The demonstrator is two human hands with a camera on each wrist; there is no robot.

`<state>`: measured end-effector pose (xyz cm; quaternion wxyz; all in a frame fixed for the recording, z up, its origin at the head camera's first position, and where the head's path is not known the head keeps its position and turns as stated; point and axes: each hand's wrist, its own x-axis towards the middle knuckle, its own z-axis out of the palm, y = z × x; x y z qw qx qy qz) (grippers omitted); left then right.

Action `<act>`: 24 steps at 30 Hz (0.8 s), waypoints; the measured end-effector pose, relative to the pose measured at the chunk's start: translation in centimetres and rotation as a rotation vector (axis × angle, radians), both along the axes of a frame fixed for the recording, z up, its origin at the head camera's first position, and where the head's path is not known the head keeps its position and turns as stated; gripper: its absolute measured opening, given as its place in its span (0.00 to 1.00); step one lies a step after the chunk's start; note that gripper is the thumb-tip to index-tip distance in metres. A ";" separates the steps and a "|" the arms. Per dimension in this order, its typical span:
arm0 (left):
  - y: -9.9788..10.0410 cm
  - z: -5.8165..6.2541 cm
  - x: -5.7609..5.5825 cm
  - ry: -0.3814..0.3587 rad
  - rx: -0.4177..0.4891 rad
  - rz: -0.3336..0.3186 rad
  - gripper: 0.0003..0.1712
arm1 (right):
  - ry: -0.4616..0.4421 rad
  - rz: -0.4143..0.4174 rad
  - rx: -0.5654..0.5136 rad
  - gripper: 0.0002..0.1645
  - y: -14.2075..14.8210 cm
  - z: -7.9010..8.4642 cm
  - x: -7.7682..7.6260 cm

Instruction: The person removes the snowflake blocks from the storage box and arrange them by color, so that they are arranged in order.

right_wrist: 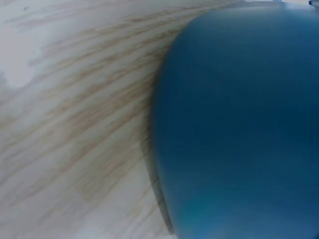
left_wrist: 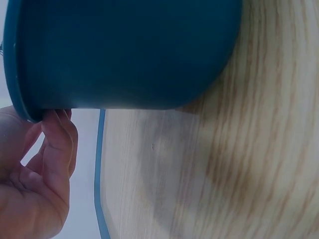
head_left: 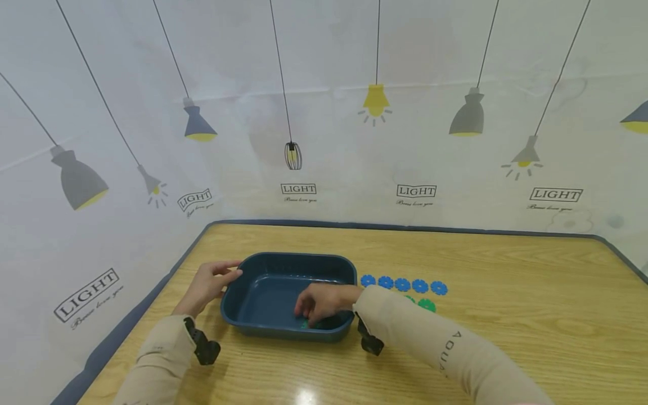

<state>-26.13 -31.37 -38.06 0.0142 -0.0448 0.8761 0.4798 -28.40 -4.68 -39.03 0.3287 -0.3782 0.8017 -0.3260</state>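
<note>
A dark blue oblong basin (head_left: 263,331) with rounded corners stands on the wooden table. My left hand (head_left: 208,286) holds its left rim, fingers under the lip in the left wrist view, where the basin wall (left_wrist: 124,55) fills the top. Inside the basin, my right hand (head_left: 324,301) reaches down with bent fingers toward the floor. A bit of a green notched disc (head_left: 305,324) shows right at its fingertips; I cannot tell whether they pinch it. In the right wrist view the basin's outer wall (right_wrist: 239,119) hides this hand.
To the right of the basin, several blue flower-shaped discs (head_left: 402,284) lie in a row. Green discs (head_left: 427,305) lie nearer me, partly hidden by my right sleeve (head_left: 405,320). A white curtain (head_left: 334,135) printed with lamps stands behind the table (head_left: 506,292).
</note>
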 end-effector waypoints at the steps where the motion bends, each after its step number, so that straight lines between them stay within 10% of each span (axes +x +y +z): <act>1: 0.0 0.0 0.0 0.000 0.000 -0.001 0.24 | 0.008 0.008 0.002 0.16 0.0 0.0 0.0; 24: -0.1 -0.1 -0.1 -0.002 0.006 -0.010 0.24 | 0.099 -0.014 0.026 0.13 -0.6 -0.4 -0.4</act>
